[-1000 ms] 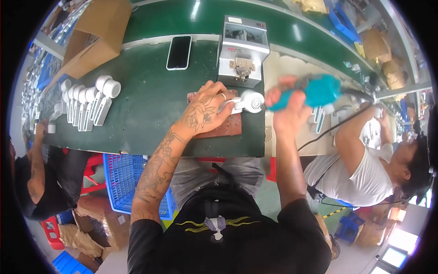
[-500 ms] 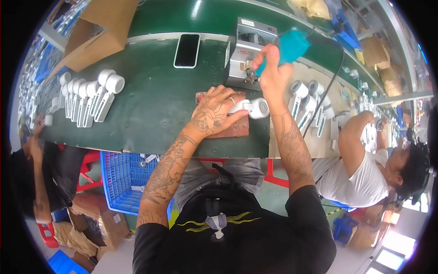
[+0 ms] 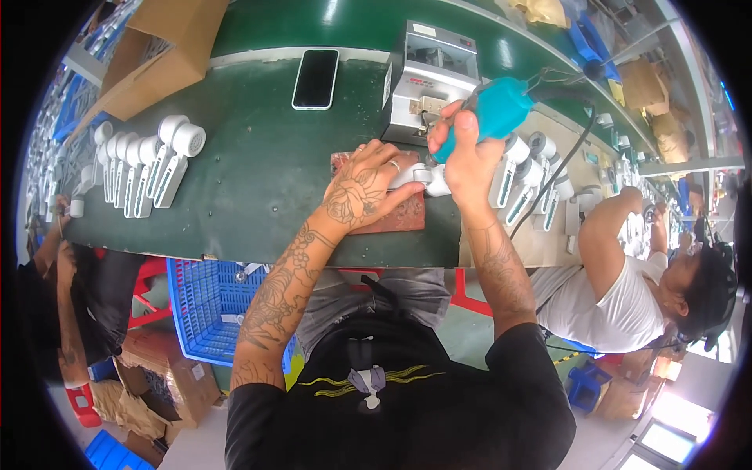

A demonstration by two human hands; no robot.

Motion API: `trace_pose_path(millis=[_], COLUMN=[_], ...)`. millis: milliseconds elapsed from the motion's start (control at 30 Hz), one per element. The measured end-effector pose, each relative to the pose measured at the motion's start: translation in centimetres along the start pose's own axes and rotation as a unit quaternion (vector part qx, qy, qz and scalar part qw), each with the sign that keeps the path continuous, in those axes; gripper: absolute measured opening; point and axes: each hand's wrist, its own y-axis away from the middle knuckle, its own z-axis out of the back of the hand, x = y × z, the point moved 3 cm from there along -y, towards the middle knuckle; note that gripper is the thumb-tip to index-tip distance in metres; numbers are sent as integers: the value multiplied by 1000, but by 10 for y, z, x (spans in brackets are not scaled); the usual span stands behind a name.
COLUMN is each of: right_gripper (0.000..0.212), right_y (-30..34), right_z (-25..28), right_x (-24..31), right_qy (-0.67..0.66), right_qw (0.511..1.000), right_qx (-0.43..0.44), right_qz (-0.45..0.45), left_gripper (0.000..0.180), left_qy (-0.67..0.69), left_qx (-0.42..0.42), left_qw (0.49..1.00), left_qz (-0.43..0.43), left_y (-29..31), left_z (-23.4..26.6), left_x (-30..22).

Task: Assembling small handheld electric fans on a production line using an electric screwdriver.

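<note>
My left hand (image 3: 366,182) presses a white handheld device (image 3: 424,174) with a round head down on a worn reddish block (image 3: 403,217). Its fingers cover most of the device's handle. My right hand (image 3: 472,160) is wrapped round a corded teal electric screwdriver (image 3: 501,110), tilted with its lower end toward the device's joint. The tip is hidden by my fingers, so I cannot tell whether it touches. Just beyond the block stands a grey metal machine (image 3: 431,82).
Rows of similar white devices (image 3: 145,168) lie left on the green bench (image 3: 258,172); more devices (image 3: 523,180) lie right. A phone (image 3: 316,78) and a cardboard box (image 3: 168,59) sit farther back. The black cord (image 3: 548,184) hangs at right. Below is a blue basket (image 3: 204,313); people sit on both sides.
My right hand has brought the electric screwdriver down and nearer to the device's joint. My left hand stays on the device, whose round head is now partly covered by my right hand.
</note>
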Motion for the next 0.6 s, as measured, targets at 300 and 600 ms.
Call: trace_pose_path(millis=[300,600], right_gripper=[37,40], right_y=[1,-17], right_z=[0,-2], right_x=[-10,4], right_qy=[-3,45], right_qw=[1000,999], right_qx=[12,7], right_qz=[-9,16], left_gripper=[44,45], left_qy=[-58,-71], left_qx=[11,18], left_qw=[998,997], left_qz=[0,0], left_y=[-3,0], left_z=[-2,-2], left_x=[-4,-1])
